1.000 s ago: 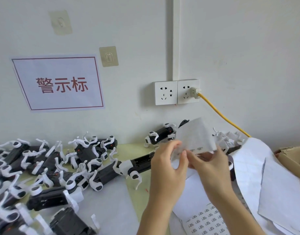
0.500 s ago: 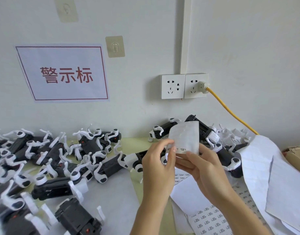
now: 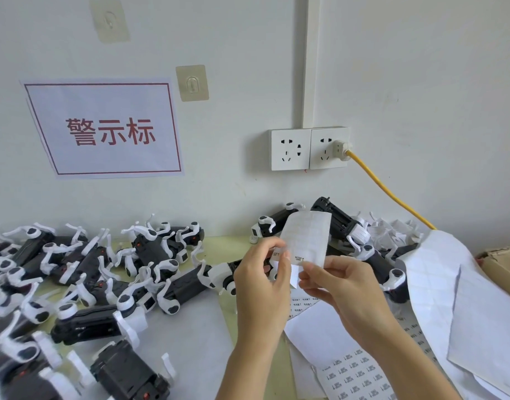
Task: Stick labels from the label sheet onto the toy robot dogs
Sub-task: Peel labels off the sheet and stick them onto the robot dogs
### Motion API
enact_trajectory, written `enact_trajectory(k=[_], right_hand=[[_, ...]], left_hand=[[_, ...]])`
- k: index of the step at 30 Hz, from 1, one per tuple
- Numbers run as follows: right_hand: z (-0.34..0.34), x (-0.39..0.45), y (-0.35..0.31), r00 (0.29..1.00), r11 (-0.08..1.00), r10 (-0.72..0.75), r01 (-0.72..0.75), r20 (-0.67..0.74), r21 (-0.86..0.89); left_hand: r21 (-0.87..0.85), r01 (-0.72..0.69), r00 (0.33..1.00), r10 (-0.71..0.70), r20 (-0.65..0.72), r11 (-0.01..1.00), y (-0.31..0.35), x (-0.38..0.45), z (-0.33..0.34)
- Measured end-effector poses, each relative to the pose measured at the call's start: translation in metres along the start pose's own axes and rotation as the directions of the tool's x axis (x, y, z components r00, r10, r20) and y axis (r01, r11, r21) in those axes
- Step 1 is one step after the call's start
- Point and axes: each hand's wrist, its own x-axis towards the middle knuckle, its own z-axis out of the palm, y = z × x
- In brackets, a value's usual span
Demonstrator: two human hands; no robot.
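- Far left and centre: toy robot dogs [image 3: 83,287] heaped on the table [image 3: 210,249], black bodies with white legs tangled together; too many to count surely, well over a dozen. A second, smaller cluster lying right of centre against the wall.
- On the wall above: one red-lettered sign [image 3: 103,129], two stick-on hooks [image 3: 192,83], two sockets [image 3: 309,148], one yellow cable [image 3: 389,192] plugged into the right socket.
- Centre: left hand [image 3: 262,281] raised, thumb and forefinger pinching a single small label [image 3: 277,253] just peeled.
- Just right: right hand [image 3: 337,281] pinching the lower edge of a nearly spent label sheet [image 3: 305,238], held upright; one printed label visible near its bottom.
- Step in hand, as judged: freeing the label. Best peeled slowly by a corner, adhesive side kept off the fingertips and uncurled, sheet held taut; then pressed flat onto one dog.
- Right: several more label sheets [image 3: 355,368] flat on the table, a pile of blank backing paper [image 3: 450,284], one cardboard box [image 3: 502,267] at the edge.
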Motion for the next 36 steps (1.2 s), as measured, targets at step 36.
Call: enact_trajectory(k=[36], right_hand=[[-0.004,-0.008,-0.013,0.976,0.915,-0.18,0.211,0.121,-0.345]], left_hand=[[0.021,-0.05,0.975,0.044,0.219,0.999,0.001,-0.001,-0.003]])
